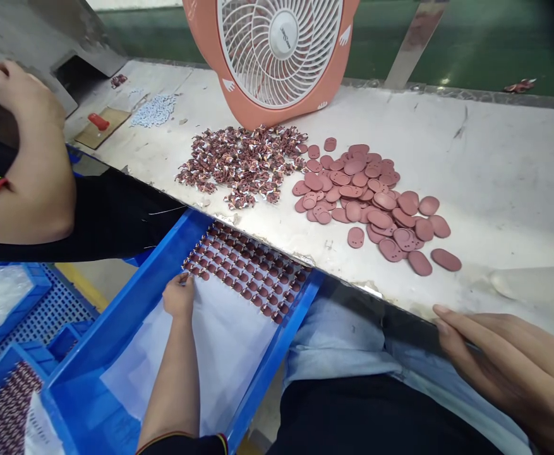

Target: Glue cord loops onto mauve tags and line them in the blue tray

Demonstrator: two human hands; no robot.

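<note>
"Where are the disc-based figures?"

"In close rows on white paper, at the far end of the blue crate. The left hand is at the rows' left end, fingers pinched nearly together; I can't tell whether they grip a piece."

"Any advice there?"

"A light touch, I'd say: keep each base flat, in line with its neighbours, and avoid brushing the row."

"The right hand?"

"By the near edge of the counter, blurred, fingers extended, nothing visible in them."

"And the surface?"

"Pale and chipped, carrying loose figures left of reddish oval discs, an orange fan beyond. Far left, a co-worker's arm is raised."
</note>
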